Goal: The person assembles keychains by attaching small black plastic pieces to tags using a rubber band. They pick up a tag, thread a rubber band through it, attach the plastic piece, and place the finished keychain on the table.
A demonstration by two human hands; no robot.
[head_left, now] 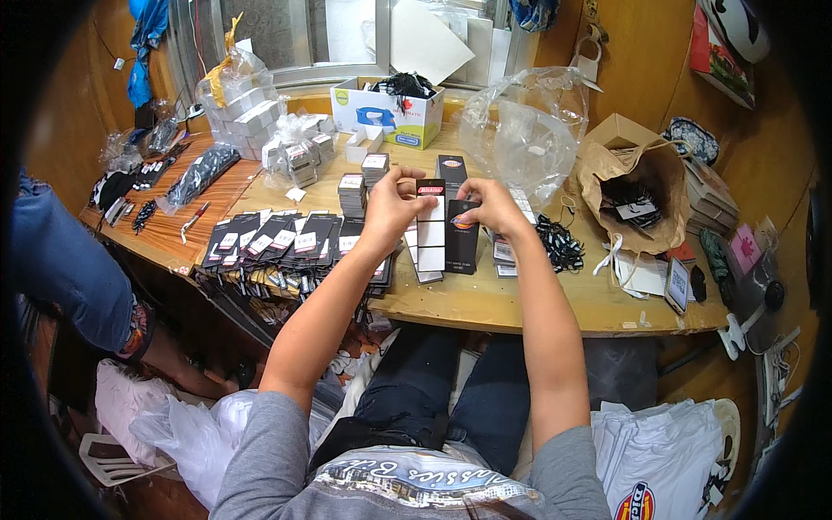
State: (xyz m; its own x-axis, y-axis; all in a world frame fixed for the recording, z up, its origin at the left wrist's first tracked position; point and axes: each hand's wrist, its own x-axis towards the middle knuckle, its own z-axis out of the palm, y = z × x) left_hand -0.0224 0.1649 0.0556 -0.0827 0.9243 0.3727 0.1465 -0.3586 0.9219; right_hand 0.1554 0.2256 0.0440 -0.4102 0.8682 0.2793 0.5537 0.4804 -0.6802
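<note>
My left hand pinches a long strip of white labels with a dark, red-marked top end. The thumb lies across the strip's upper part. Right beside it, my right hand has its fingers closed on the upper end of a black hang tag, which overlaps or touches the strip's edge. Behind the hands lies another dark tag. Spread to the left are several rows of black hang tags with white stickers and dark cords. Small stacks of cards stand just beyond my left hand.
Bundled black cords lie right of my hands. A brown paper bag holds more dark tags. At the back stand a white printed box, a clear plastic bag and bagged white boxes. Another person's leg is at left.
</note>
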